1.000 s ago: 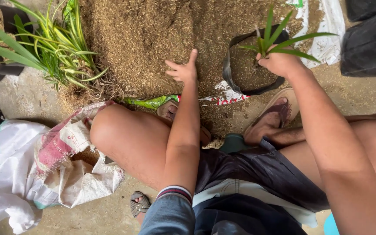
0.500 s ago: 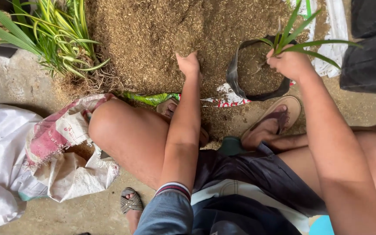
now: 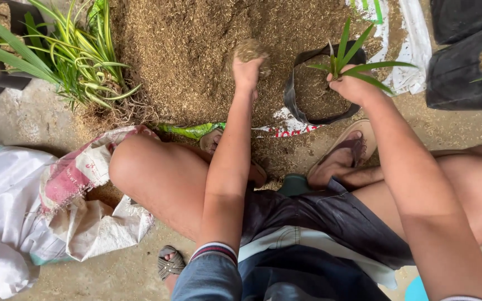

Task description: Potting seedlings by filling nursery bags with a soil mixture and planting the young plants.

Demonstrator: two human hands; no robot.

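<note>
My left hand [image 3: 247, 69] is raised over the brown pile of husk soil [image 3: 196, 50], closed around a handful of that soil. My right hand [image 3: 352, 86] holds a small green seedling [image 3: 347, 58] upright inside a black grow bag [image 3: 316, 83], which is partly filled with the same soil. The bag stands just right of the left hand, at the edge of the pile. I am squatting, knees apart, with sandalled feet below the bag.
A clump of long-leaved plants with bare roots [image 3: 68, 56] lies at the upper left. A crumpled white and pink sack [image 3: 46, 206] sits at the lower left. More black grow bags [image 3: 464, 61] stand at the upper right on concrete ground.
My left hand went from lying flat on the soil pile to lifting up with a scooped handful. My right hand kept holding the seedling in the bag.
</note>
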